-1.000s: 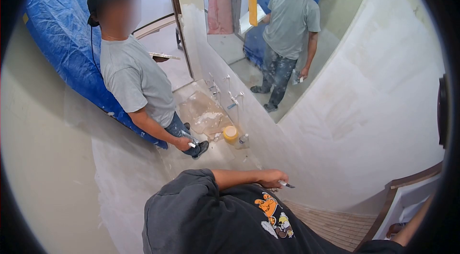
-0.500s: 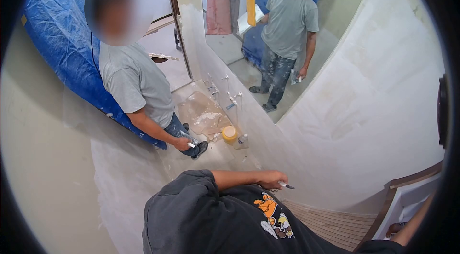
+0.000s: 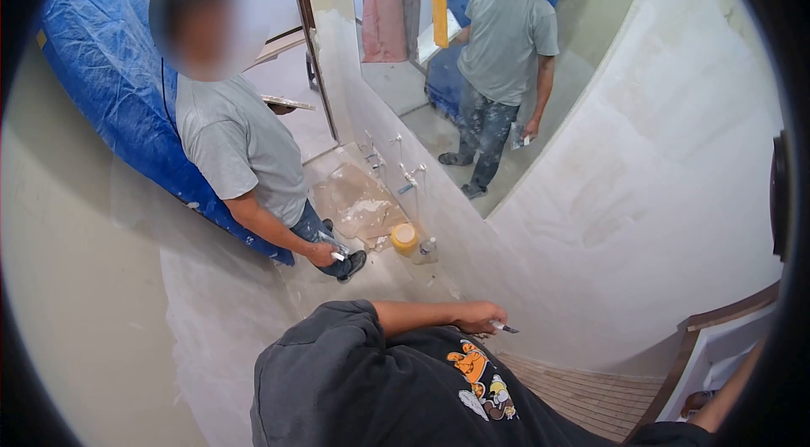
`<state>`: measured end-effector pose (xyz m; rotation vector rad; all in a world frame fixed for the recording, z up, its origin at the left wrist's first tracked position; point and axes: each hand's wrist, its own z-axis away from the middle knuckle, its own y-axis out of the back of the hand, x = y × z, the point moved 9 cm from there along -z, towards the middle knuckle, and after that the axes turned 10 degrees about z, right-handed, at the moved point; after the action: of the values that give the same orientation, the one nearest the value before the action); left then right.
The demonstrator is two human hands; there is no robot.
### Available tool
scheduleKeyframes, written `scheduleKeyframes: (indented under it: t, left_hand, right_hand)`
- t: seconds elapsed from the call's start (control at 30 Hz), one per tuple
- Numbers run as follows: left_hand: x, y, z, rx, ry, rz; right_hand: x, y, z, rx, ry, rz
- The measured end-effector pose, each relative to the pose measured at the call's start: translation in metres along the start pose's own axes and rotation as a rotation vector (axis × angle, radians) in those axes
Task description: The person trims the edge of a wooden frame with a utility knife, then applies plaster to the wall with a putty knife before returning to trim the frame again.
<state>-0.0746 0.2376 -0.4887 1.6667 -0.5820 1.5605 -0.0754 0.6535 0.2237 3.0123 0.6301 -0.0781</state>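
Note:
My left hand is closed round a small tool with a pale handle and a dark tip, close to the front of my black shirt. At the lower right edge my right forearm reaches down by a white-framed opening. The right hand shows only as a small dark part there, and its fingers cannot be made out. Beyond the tool rises the pale, patchily plastered wall.
A co-worker in a grey shirt stands at left, holding a flat board and a scraper. A mirror reflects them. Nearby are blue sheeting, wall taps, a yellow tub and a plastic bottle.

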Motion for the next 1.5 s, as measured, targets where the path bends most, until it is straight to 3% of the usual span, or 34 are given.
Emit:
scheduleKeyframes:
  t: [0.83,0.97,1.03,1.13,1.2,1.3,1.33,1.5]
  left_hand:
    - [0.008,0.004,-0.003,0.000,0.013,0.016]
    - [0.021,0.022,-0.011,0.098,-0.096,-0.031]
    - [0.049,0.042,-0.011,0.132,-0.123,-0.066]
    - [0.089,0.070,-0.025,0.184,-0.361,-0.084]
    - [0.163,0.102,-0.024,0.266,-0.556,-0.245]
    - [0.279,0.141,-0.034,0.327,-0.629,-0.388]
    - [0.321,0.149,-0.037,0.328,-0.658,-0.453]
    - [0.514,0.140,-0.054,0.368,-1.163,-0.662]
  right_hand:
    - [0.000,0.004,0.003,-0.041,-0.018,-0.022]
    - [0.003,-0.005,-0.004,-0.040,-0.005,0.038]
    - [-0.003,-0.014,-0.003,0.042,0.008,0.012]
    - [0.005,-0.023,-0.007,0.131,0.095,0.041]
    - [0.003,-0.039,-0.012,0.066,0.150,0.025]
    - [0.020,-0.036,-0.020,0.087,-0.132,-0.161]
    - [0.015,-0.002,-0.011,0.132,-0.093,-0.177]
    - [0.007,0.035,0.003,0.190,-0.144,-0.340]
